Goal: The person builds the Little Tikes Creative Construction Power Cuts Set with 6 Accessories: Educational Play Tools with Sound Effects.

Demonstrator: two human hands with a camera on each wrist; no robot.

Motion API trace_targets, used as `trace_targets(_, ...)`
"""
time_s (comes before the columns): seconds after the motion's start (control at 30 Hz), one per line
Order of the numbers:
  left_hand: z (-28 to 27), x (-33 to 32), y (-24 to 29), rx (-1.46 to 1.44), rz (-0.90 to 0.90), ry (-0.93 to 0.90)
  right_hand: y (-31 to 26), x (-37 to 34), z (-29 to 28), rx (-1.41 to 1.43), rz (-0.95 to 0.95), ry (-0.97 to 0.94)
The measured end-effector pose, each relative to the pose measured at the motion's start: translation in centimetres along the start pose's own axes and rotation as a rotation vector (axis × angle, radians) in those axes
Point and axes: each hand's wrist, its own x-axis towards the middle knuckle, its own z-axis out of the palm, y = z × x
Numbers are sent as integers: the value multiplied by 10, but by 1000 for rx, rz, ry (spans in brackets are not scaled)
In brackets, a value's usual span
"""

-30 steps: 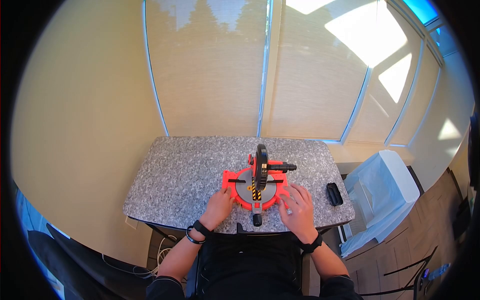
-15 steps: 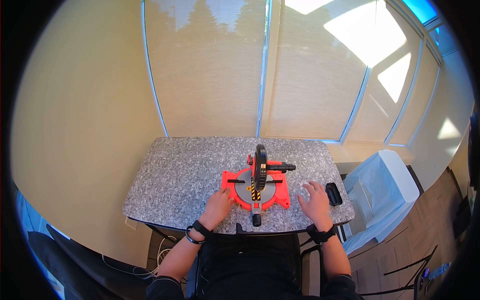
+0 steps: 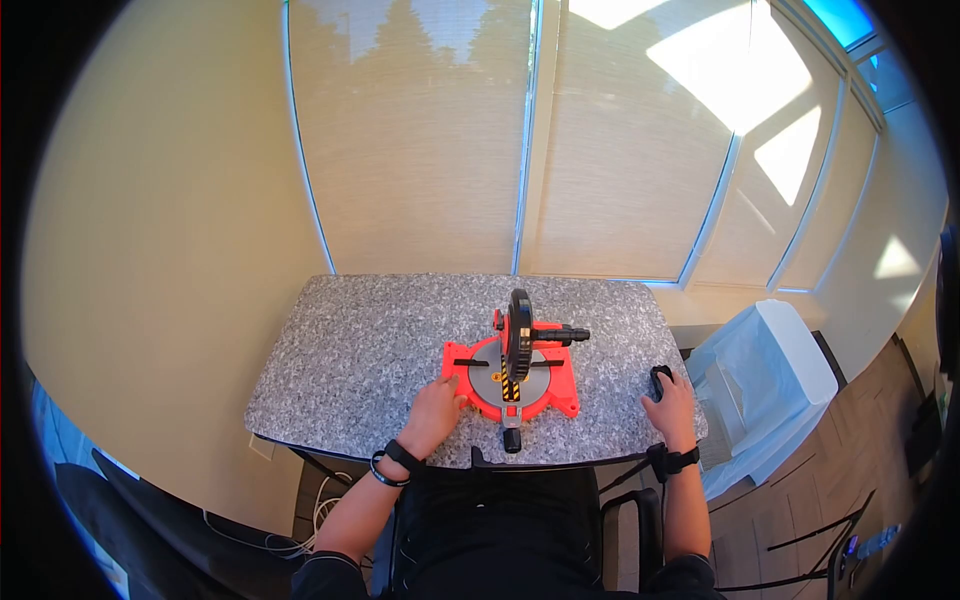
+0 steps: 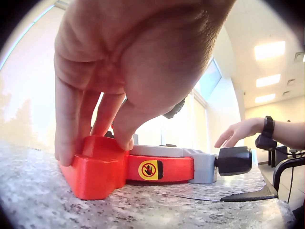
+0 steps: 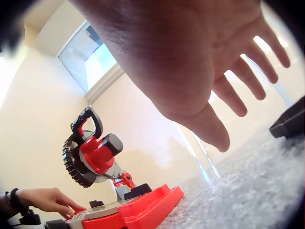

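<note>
A red, grey and black toy miter saw stands upright on the speckled table. My left hand grips its base's left corner; in the left wrist view thumb and fingers lie on either side of the red corner. Over at the table's right side, my right hand is at a small black tray, partly covering it. The right wrist view shows this hand with spread fingers, near the black tray; contact with it cannot be told.
The grey speckled table stands before shaded windows. Beyond its right edge is a bin with a pale plastic liner. A black chair armrest is near my right forearm, and cables hang below the table's left front.
My right hand has left the saw's right side and moved right to the black tray. The left hand stays on the base, and the saw has hardly moved.
</note>
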Motion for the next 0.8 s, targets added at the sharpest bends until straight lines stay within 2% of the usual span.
trace_targets(0.27, 1, 2, -2, -10, 3, 3, 23, -6, 10, -80, 55, -10)
trace_targets(0.43, 2, 5, -1, 1, 3, 5, 21, -9, 5, -25, 102, -100)
trace_targets(0.67, 4, 9, -3, 5, 0, 9, 38, -7, 13, -14, 129, -99)
trace_targets(0.8, 0, 11, 2, 37, -30, -28, 37, -8, 15, -1, 79, -11)
